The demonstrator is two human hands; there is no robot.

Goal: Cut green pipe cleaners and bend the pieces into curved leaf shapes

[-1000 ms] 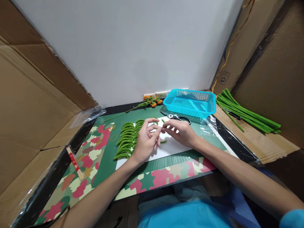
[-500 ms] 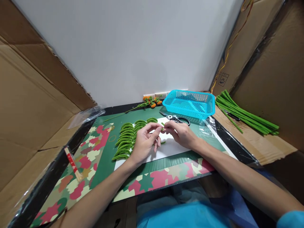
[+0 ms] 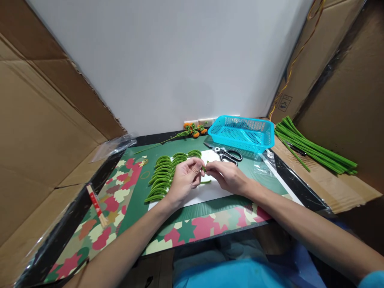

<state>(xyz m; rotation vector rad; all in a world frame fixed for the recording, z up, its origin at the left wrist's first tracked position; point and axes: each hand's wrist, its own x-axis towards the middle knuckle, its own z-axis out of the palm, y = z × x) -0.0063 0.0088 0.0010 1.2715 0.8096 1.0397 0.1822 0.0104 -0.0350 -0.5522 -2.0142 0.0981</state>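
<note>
Hands have drawn slightly lower since a second ago; left hand (image 3: 187,176) is more curled, and the scissors' (image 3: 228,155) near handle loop now shows beyond the right hand (image 3: 228,176). Both sets of fingertips pinch one short green piece (image 3: 203,169), held just above the white paper (image 3: 216,190); its ends are hidden. Judgement: shaping continues. Curved green strips (image 3: 162,172) lie in columns at left; loose strip (image 3: 205,182) below the fingers.

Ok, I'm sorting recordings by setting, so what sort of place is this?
Probably a small craft corner: there are scissors, rows of bent green stems and a bundle of long green stems over to the right.
</note>
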